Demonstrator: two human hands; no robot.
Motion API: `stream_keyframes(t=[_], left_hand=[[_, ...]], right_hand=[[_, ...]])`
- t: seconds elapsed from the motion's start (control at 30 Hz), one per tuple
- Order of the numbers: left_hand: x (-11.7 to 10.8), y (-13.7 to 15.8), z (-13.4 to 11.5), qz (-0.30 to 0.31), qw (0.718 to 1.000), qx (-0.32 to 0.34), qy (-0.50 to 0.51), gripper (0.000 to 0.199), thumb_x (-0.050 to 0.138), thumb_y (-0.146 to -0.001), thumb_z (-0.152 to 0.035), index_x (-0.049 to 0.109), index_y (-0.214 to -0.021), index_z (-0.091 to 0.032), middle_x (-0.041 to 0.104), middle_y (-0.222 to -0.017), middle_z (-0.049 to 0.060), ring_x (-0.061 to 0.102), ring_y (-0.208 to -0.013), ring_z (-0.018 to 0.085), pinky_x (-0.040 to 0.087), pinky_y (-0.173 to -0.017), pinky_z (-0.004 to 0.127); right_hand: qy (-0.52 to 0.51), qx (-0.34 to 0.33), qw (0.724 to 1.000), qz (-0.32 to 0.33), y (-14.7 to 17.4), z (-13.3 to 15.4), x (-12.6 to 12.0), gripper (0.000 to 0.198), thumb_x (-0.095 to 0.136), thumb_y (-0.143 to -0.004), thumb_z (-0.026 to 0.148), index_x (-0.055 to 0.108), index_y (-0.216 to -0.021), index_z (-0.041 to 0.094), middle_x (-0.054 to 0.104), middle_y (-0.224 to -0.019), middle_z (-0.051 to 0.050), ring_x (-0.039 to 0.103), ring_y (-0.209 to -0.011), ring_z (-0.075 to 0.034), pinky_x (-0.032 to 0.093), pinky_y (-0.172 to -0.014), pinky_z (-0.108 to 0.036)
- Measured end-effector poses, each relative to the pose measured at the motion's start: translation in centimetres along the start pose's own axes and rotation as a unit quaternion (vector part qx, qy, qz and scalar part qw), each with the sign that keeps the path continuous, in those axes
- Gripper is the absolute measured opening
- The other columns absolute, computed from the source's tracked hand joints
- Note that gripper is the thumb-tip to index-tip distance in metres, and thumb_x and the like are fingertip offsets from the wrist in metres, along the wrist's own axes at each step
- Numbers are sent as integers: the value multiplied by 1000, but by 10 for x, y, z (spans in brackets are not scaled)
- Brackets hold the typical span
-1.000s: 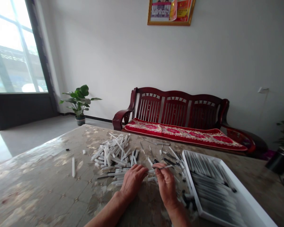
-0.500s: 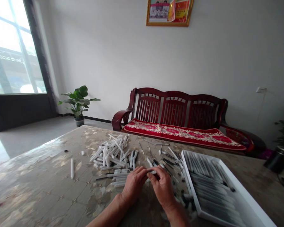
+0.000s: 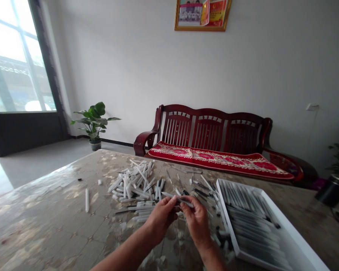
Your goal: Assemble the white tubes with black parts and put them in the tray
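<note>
1. The left hand is over the near middle of the bench, its grip closed with thumb and fingers on a slim pale tube.
2. The right hand is just beside it, its grip pinching the same tube near the right end. The fingers cover the middle, so I cannot tell whether it is one piece or two joined.
3. The tube lies nearly crosswise between the two hands, above the bench, its left end pointing a little away from the person.
4. Beyond the left hand and to its left is a loose heap of white tubes, some crossing over others.
5. Just left of the left hand, more tubes lie side by side.
6. To the right stands a white box, holding many clear tubes with dark insides.
7. Between the right hand and the box are dark sticks and small black pieces, the nearest ones blurred.
8. One white tube lies well apart on the left, near a small white piece.
9. Behind the bench is a wooden sofa with a red patterned cloth.
</note>
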State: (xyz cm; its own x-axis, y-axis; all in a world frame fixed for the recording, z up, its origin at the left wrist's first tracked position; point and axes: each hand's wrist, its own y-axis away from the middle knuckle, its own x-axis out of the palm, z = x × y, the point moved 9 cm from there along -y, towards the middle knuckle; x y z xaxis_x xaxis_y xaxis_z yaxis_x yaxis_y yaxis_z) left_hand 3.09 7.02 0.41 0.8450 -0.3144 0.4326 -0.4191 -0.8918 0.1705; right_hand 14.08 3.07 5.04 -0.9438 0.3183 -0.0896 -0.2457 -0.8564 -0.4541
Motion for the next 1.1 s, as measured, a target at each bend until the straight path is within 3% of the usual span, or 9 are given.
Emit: stream_keyframes(t=[0.1, 0.2, 0.33, 0.47, 0.63, 0.8, 0.97, 1.1], left_hand=[[-19, -2, -5, -89, 989, -6, 118, 20, 69, -84, -33, 60, -82, -16, 64, -70, -1, 62, -58, 7, 45, -50, 14], [-44, -5, -9, -169, 967, 29, 190, 15, 68, -86, -24, 58, -79, -16, 66, -67, 0, 66, -58, 9, 51, -50, 15], [-64, -7, 1, -217, 944, 57, 241, 13, 59, -91, -13, 58, -77, -16, 69, -68, 1, 69, -60, 11, 54, -50, 17], [-57, -10, 5, -153, 960, 71, 222, 7, 66, -86, -12, 61, -81, -14, 72, -78, 4, 70, -64, 11, 56, -54, 17], [-46, -15, 7, -89, 978, 61, 181, 15, 76, -79, -19, 63, -84, -14, 71, -76, 3, 69, -63, 10, 55, -54, 16], [-47, -19, 9, -93, 979, 52, 177, 18, 77, -77, -21, 61, -83, -15, 69, -72, 2, 68, -62, 10, 54, -53, 17], [-46, -21, 11, -83, 980, 51, 175, 22, 79, -76, -25, 61, -83, -16, 68, -73, 1, 67, -63, 10, 52, -51, 16], [-47, -23, 12, -88, 980, 45, 173, 20, 77, -77, -25, 61, -82, -15, 68, -74, 1, 67, -63, 10, 52, -52, 15]], right_hand=[[48, 10, 998, -29, -4, -13, -9, 29, 63, -81, 33, 70, -104, 18, 75, -91, -7, 70, -76, -20, 55, -68, -28], [162, 29, 985, -49, -10, -29, -26, 23, 58, -79, 24, 71, -97, 19, 75, -88, -7, 69, -78, -21, 53, -73, -29], [361, 46, 932, -10, -13, -36, -40, 21, 53, -82, 16, 73, -88, 23, 74, -93, -5, 69, -87, -22, 48, -76, -28], [490, 72, 869, 5, -14, -32, -55, 23, 53, -87, 15, 72, -93, 25, 73, -101, -3, 68, -93, -20, 45, -72, -25], [561, 105, 821, 6, -16, -35, -82, 31, 48, -86, 7, 71, -98, 23, 72, -104, -4, 67, -97, -20, 44, -75, -25], [581, 119, 804, 30, -14, -45, -91, 29, 50, -85, 8, 73, -93, 24, 74, -101, -4, 68, -93, -19, 43, -73, -25], [574, 96, 811, 59, -13, -50, -79, 25, 55, -86, 14, 73, -98, 26, 73, -104, -4, 68, -96, -20, 43, -74, -25], [579, 97, 807, 70, -11, -56, -75, 18, 57, -87, 18, 72, -91, 25, 72, -99, -3, 68, -91, -20, 42, -69, -26]])
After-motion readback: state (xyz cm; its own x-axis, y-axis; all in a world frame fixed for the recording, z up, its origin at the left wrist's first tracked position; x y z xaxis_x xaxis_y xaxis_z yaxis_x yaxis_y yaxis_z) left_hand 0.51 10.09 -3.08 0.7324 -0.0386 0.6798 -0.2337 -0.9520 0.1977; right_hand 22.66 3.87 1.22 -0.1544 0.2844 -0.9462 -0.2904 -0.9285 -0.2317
